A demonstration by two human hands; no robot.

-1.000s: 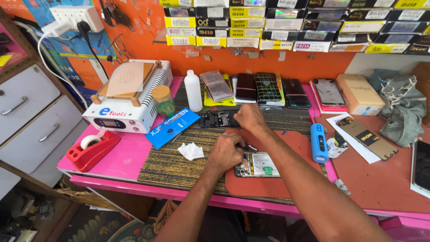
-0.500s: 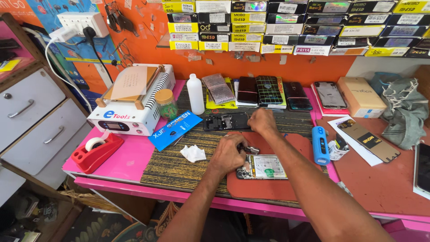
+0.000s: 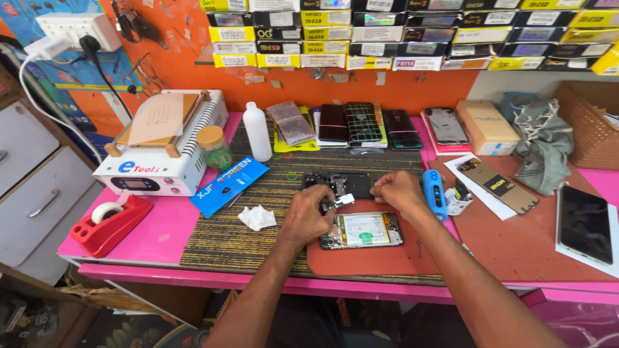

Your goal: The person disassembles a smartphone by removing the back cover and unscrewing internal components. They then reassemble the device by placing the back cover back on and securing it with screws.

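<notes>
Left hand [image 3: 308, 216] now pinching small metal part [image 3: 340, 202] above opened phone [image 3: 361, 231]; right hand [image 3: 398, 191] shifted onto black back cover [image 3: 342, 184], fingers curled on it.

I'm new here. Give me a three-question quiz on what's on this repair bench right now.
1. True or false: the opened phone lies directly under the left hand.
2. What stands between the amber-lidded jar and the stack of phones? A) white bottle B) tape dispenser C) wicker basket
3. Fill in: the blue handheld tool lies just beyond the ____ hand.

Key:
1. False; it lies beside that hand, nearer the bench edge.
2. A, the white bottle.
3. Right.
</notes>
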